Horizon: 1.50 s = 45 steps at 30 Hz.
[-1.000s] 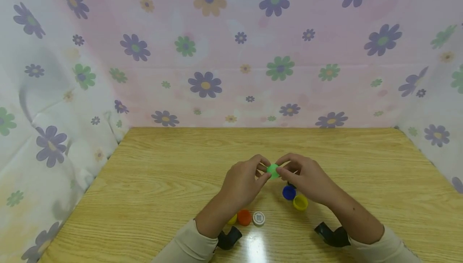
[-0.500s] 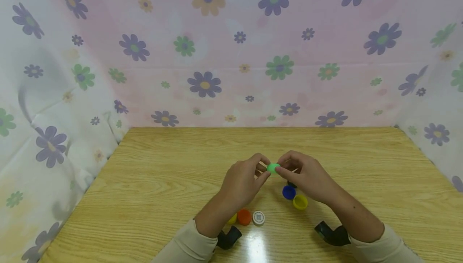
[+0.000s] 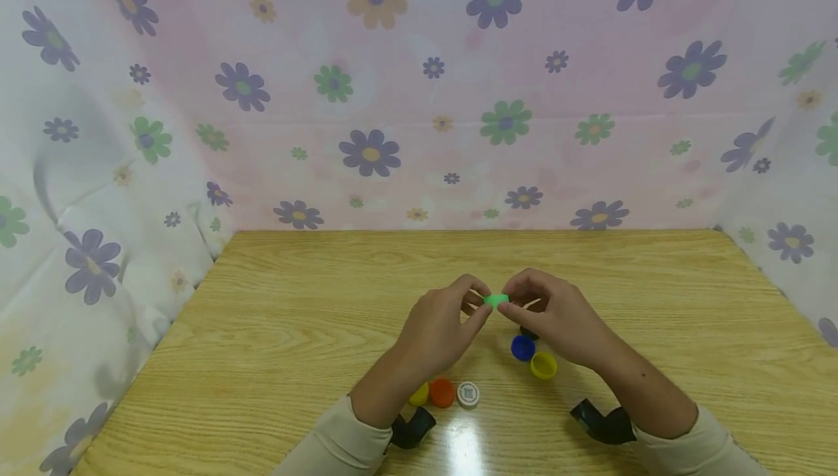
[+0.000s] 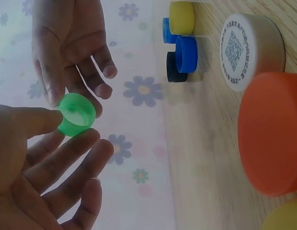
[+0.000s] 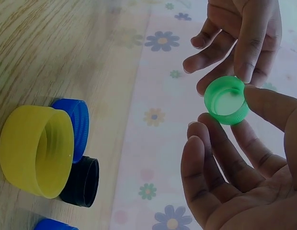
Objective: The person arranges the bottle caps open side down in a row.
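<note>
A green bottle cap point(image 3: 496, 301) is held up over the table between both hands. My left hand point(image 3: 440, 330) pinches its left side with thumb and fingers, and my right hand point(image 3: 555, 319) pinches the opposite side. Seen from the head, the cap stands nearly edge-on. Its hollow inside shows in the left wrist view, where the cap point(image 4: 77, 115) sits at the thumb tip, and again in the right wrist view, where the cap point(image 5: 227, 100) touches thumb and fingertips. The remaining fingers of both hands are spread loosely.
Below my right hand lie a blue cap point(image 3: 523, 348), a yellow cap point(image 3: 543, 366) and a partly hidden black cap point(image 3: 529, 332). Nearer are a white cap point(image 3: 468, 394) with a printed code, an orange-red cap point(image 3: 442, 393) and another yellow cap point(image 3: 420, 394). Black curved pieces sit by both sleeves.
The green cap has tilted from showing its round face to nearly edge-on, and risen slightly. My right hand has lifted a little with it; both hands keep their hold.
</note>
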Motion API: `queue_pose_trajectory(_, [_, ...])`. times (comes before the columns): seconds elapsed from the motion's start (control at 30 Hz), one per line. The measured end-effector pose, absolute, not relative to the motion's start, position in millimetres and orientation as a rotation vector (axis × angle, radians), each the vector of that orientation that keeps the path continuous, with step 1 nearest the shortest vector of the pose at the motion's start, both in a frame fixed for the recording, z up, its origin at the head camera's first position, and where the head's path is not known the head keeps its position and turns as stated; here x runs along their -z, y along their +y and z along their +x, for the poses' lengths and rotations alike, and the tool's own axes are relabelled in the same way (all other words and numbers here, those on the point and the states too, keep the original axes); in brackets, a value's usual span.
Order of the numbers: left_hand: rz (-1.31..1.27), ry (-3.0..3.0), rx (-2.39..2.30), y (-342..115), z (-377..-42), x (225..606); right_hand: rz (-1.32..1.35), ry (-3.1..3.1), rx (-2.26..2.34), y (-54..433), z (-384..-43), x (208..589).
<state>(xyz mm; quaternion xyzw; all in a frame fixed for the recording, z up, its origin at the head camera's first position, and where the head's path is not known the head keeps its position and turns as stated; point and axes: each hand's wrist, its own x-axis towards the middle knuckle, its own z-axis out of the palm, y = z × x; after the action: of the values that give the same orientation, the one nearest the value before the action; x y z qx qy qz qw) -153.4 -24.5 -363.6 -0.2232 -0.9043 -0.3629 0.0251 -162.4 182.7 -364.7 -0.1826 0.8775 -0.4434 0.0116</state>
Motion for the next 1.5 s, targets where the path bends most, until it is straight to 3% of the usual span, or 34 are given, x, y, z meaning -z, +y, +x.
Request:
queue_pose_trajectory(0.77, [-0.709,-2.666,1.19,-25.5,-157.3,360.8,-0.719,2.821,1.456,181.7,-160.0,363.6])
queue_pose_trajectory(1.5, [-0.697,-2.714,1.183,-26.8,-155.3,362.3,-0.705,2.771,1.404,180.6,-160.0,367.3])
